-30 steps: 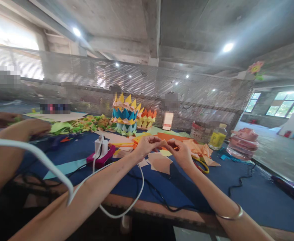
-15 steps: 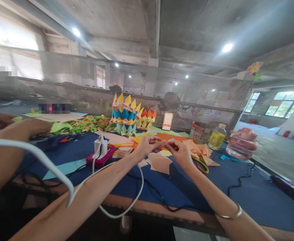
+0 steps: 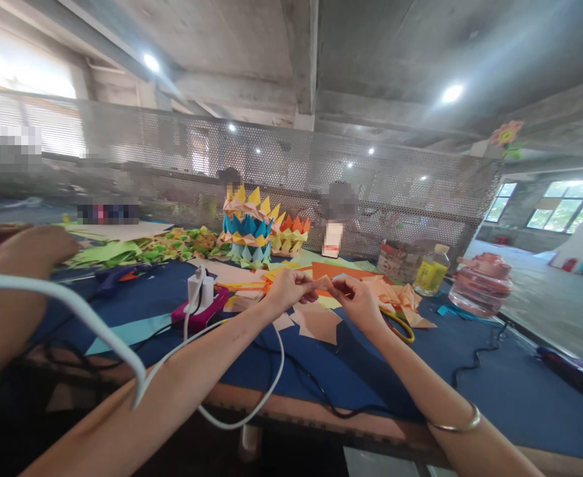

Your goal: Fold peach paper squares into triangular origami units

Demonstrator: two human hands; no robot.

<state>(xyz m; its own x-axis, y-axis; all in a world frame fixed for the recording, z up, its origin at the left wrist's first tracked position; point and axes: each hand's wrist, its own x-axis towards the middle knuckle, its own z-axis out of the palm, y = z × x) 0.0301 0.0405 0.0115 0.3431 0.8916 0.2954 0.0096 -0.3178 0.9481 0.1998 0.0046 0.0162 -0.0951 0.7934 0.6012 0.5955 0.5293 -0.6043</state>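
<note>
Between both hands, a small piece of light orange paper (image 3: 323,283) is held above the blue table. My left hand (image 3: 294,289) pinches its left side. On its right side, my right hand (image 3: 354,296) has fingers and thumb closed, and a silver bangle circles that wrist. Beneath the hands lies a peach paper sheet (image 3: 317,323). Orange folded paper pieces (image 3: 388,291) and yellow-handled scissors (image 3: 401,326) are just right of my right hand. An orange sheet (image 3: 344,270) lies behind the hands.
A magenta power strip (image 3: 205,317) with white plugs and cables stands left of my forearm. Paper crowns (image 3: 248,228), a yellow-labelled bottle (image 3: 430,270) and a pink jug (image 3: 481,285) stand farther back. Another person's hands (image 3: 38,248) are at the far left. Black cords cross the table.
My fingers have shifted slightly around the small paper, and more of it shows between them. The other person's hand at the left has moved further left, off the green paper.
</note>
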